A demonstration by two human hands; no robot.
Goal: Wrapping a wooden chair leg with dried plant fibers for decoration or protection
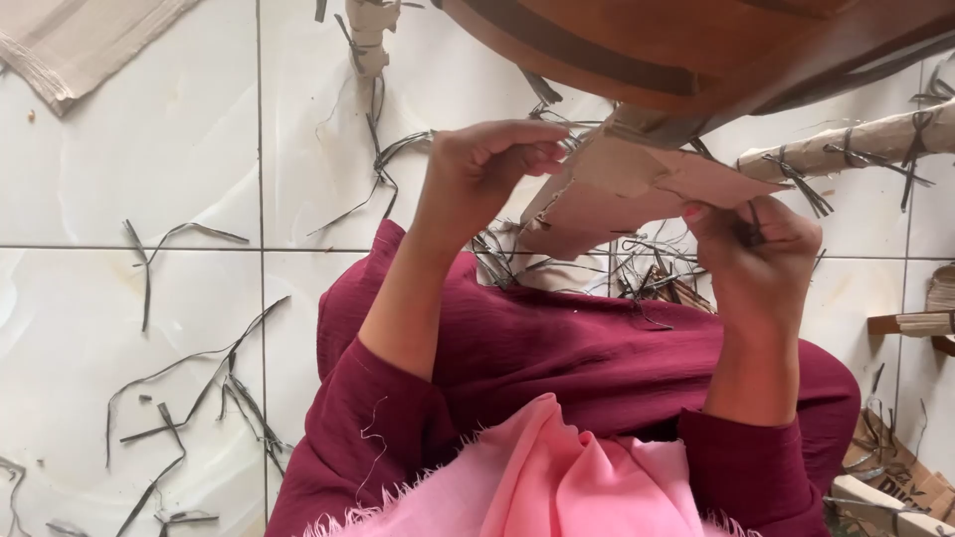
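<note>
Head view, the only one: the left hand (477, 164) was pinched shut, thumb against fingertips, on the near edge of a brown cardboard wrapping (637, 184) and what looked like a thin dark strap end beside it; the exact thing between the fingertips was too small to tell apart. The right hand (761, 249) was closed around the opposite, right-hand end of the same cardboard, with a dark strap (753, 231) running under its thumb. The cardboard sat between the two grips, lifted off the floor and partly peeled back from the curved wooden furniture piece (686, 45) just above both grips. Judged progress: partway. That wooden piece showed bare, polished wood with one flap still clinging at its lower edge, so the stripping there appeared nearly done. To the right of the right grip, another wooden part (865, 144) stayed fully wrapped in cardboard and bound with several knotted straps, so that appeared untouched. Many cut strap pieces (199, 378) lay scattered on the white tiled floor (129, 149) well left of and below the left grip, and more lay under the cardboard. A beige cloth (80, 40) lay at the far upper left.
</note>
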